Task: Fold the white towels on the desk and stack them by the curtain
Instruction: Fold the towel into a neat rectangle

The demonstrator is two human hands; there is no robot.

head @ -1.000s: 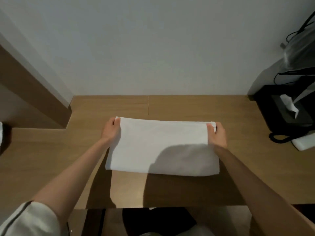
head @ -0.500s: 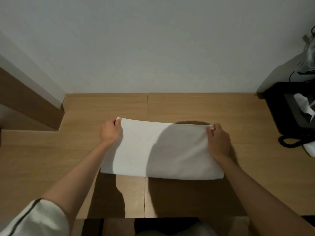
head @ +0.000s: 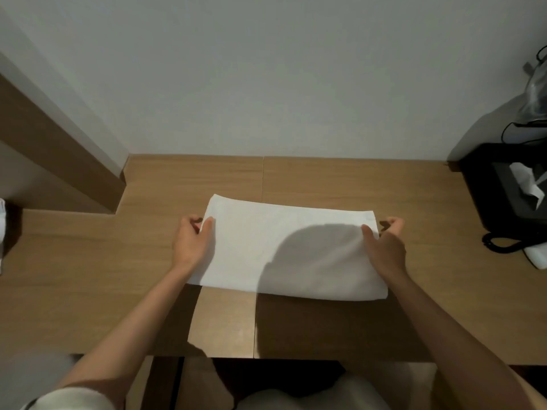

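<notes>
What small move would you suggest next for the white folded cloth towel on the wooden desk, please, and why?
Probably swing the right hand across to the left hand, halving the white folded cloth towel: it lies long, each hand pinching a short edge.

Towel [head: 266, 241]: white cloth, matt, soft. Desk [head: 88, 261]: wood-grain, smooth, satin. Wall [head: 266, 84]: matt paint.
</notes>
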